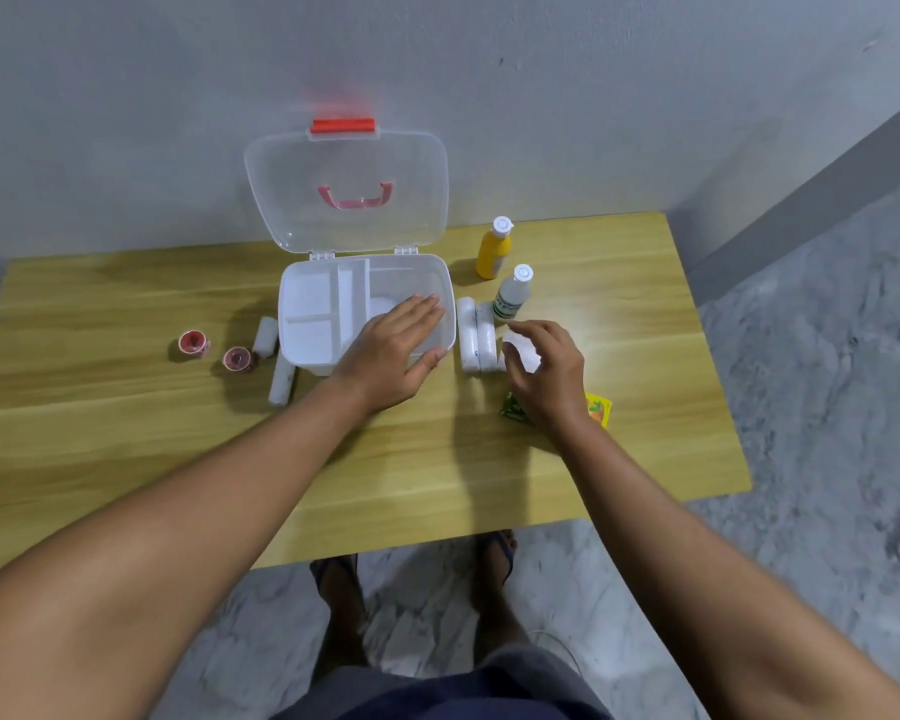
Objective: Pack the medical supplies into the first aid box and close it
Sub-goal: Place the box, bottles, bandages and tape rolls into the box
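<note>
Our right hand [544, 374] pinches a small white packet [521, 350]; the open white plastic first aid box [307, 324] lies just leftward, under our flat, straight-fingered left hand [393, 350].

The right hand [544, 374] covers part of a white packet [525, 353] and most of the colourful sachets [599, 409]; the label on the clear bottle [511, 298] is unreadable.
</note>
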